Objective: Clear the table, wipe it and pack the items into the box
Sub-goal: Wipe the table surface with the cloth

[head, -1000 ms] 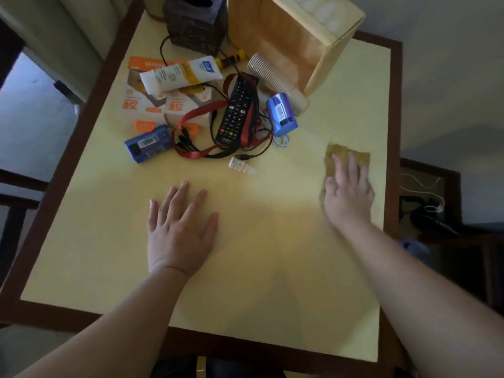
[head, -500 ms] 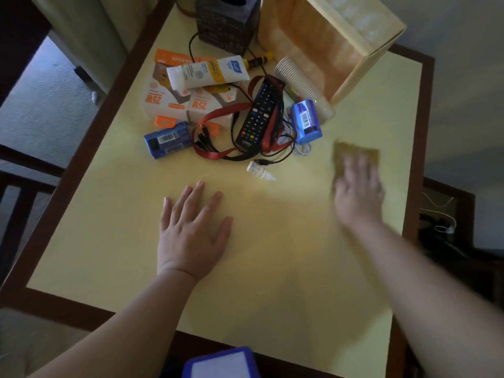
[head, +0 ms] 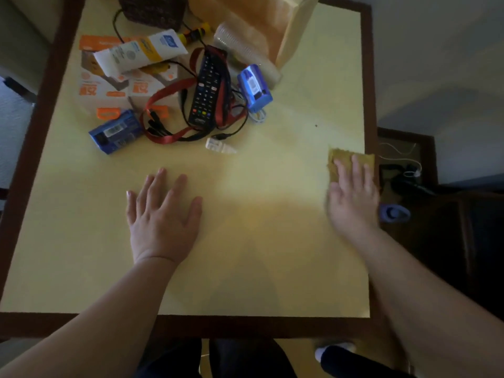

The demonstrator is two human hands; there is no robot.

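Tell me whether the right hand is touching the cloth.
Touching. The head view shows the right hand pressed flat on the cloth, fingers covering it.

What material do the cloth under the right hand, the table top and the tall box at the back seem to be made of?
Cloth: looks like a soft, matte mustard fabric with a ragged edge, perhaps microfibre. Table top: smooth pale yellow surface with a slight sheen, probably laminate, inside a dark brown rim that looks like wood. Box: tan, flat matte panels, most likely cardboard. The right hand presses flat on the cloth.

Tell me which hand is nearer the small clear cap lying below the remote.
Left. The left hand rests flat just below the clear cap; the right hand presses the cloth at the table's right edge.
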